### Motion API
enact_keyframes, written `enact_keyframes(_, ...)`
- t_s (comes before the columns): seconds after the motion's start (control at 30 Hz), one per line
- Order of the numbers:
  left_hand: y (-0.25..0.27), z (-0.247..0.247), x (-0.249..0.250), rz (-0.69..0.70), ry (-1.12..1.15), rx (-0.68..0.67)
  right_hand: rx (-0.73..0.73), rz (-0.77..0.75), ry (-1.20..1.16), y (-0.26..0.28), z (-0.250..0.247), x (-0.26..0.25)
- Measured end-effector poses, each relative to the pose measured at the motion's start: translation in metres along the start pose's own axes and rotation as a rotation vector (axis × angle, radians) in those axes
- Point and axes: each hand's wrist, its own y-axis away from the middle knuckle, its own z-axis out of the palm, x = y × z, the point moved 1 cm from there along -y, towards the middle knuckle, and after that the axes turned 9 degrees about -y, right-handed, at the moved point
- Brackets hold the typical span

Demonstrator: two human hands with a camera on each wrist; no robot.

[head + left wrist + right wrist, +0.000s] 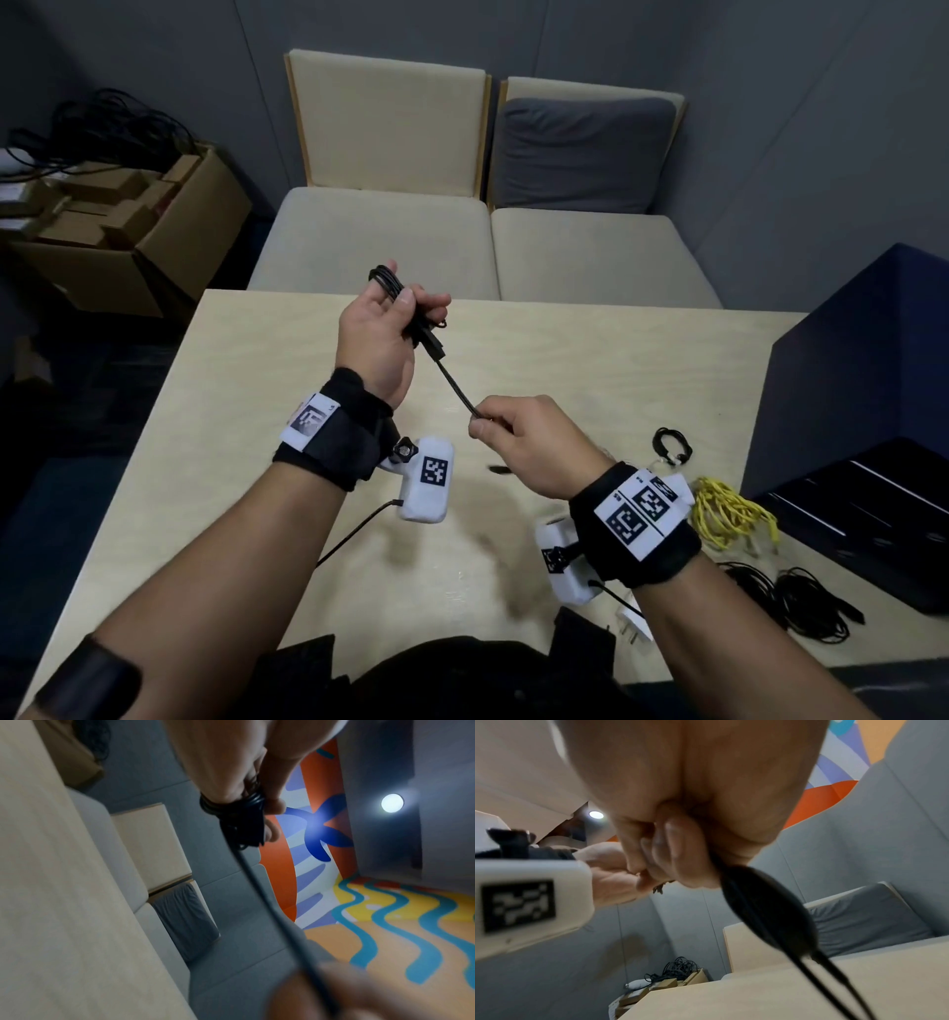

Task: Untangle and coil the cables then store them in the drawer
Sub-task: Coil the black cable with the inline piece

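Note:
My left hand (395, 308) is raised above the far side of the table, holding a small coil of black cable (386, 280) wound around its fingers, with the thumb pressed on it. A straight stretch of the same cable (457, 385) runs down to my right hand (485, 419), which pinches its free end. In the left wrist view the coil (231, 807) wraps the fingers (275, 805) and the strand leads off to the blurred right hand (334, 994). In the right wrist view the curled fingers (670, 852) grip the blurred cable (765, 902).
On the light wooden table (257, 411), at the right, lie a small tied black coil (672, 447), a yellow cable bundle (729, 514), tangled black cables (801, 606) and a white plug (634, 622). A dark blue cabinet (847, 360) with an open drawer (873, 519) stands at the right. A cardboard box (128, 221) sits far left.

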Motion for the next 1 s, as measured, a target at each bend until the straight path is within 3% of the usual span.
enact_keyframes(0.27, 0.002, -0.007, -0.011, 0.13, -0.381, 0.04, -0.06, -0.007, -0.056, 0.008, -0.011, -0.01)
enact_keyframes(0.47, -0.002, -0.019, -0.015, 0.104, -0.527, -0.015, -0.052, -0.032, -0.152, 0.014, -0.023, -0.012)
enact_keyframes(0.57, 0.0, -0.025, -0.024, 0.044, -0.642, -0.111, 0.005, -0.061, -0.177, 0.013, -0.032, -0.015)
enact_keyframes(0.7, 0.013, -0.024, -0.032, -0.114, -0.731, -0.381, 0.196, -0.125, -0.104, 0.003, -0.055, -0.018)
enact_keyframes(0.83, 0.037, -0.01, -0.031, -0.243, -0.632, -0.618, 0.272, -0.195, 0.031, -0.009, -0.075, -0.021)
enact_keyframes(1.0, 0.053, 0.012, -0.019, -0.266, -0.478, -0.7, 0.355, -0.103, -0.139, -0.017, -0.086, -0.021)
